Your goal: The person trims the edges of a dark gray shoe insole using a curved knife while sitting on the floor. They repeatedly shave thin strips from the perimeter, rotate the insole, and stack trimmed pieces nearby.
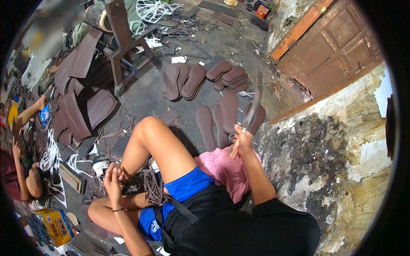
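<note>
My right hand (pixel 242 140) is raised over a pink cloth (pixel 228 170) by my right thigh. It is closed on what looks like a pair of scissors (pixel 244 126), with metal showing at the grip and a long part blurred by motion. Just beyond it lie loose brown shoe soles (pixel 206 127), partly overlapping. My left hand (pixel 112 181) is held up near my shin, fingers bent and close together; whatever they hold, if anything, is hidden. Thin dark offcut strips (pixel 154 187) are heaped between my legs.
Stacked soles (pixel 194 80) and another pile (pixel 232 77) lie ahead. Brown sheets (pixel 72 113) lean near a wooden stand (pixel 116 47) at left. A peeling wall (pixel 316 170) and door (pixel 333 51) bound the right. Another person's hand (pixel 17 150) and a yellow box (pixel 57 226) are far left.
</note>
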`<state>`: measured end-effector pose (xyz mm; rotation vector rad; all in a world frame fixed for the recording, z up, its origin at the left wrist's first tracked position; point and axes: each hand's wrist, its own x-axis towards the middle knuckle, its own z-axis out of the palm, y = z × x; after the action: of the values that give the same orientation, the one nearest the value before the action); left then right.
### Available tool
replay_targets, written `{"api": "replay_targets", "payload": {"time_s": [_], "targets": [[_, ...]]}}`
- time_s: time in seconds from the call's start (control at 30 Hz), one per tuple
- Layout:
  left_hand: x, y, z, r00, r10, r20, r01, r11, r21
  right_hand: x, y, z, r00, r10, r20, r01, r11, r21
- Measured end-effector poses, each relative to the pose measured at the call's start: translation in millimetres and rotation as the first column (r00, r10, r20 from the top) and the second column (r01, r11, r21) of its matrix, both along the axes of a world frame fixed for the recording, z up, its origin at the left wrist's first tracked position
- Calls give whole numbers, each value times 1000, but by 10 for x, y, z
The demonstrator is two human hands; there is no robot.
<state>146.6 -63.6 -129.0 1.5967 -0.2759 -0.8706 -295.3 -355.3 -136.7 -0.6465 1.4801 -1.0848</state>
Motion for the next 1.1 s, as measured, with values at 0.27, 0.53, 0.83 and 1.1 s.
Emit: {"api": "replay_targets", "payload": {"time_s": [0.27,0.53,0.83,1.1], "targets": [[471,-82,-328,916,-102,388,35,984,177,-1099,-398,-616,899,-119,-422,145,989,30],[894,-592,-909,625,-361,692,80,911,403,348,445,-442,743,446,-499,-463,881,99],[1010,-1113,-851,379,-812,443,3,480,877,1182,700,344,778,542,-317,-589,805,-68],[440,-249,497,983,91,-160,-139,936,-323,1958,865,1149,607,794,-27,-793,603,-88]]}}
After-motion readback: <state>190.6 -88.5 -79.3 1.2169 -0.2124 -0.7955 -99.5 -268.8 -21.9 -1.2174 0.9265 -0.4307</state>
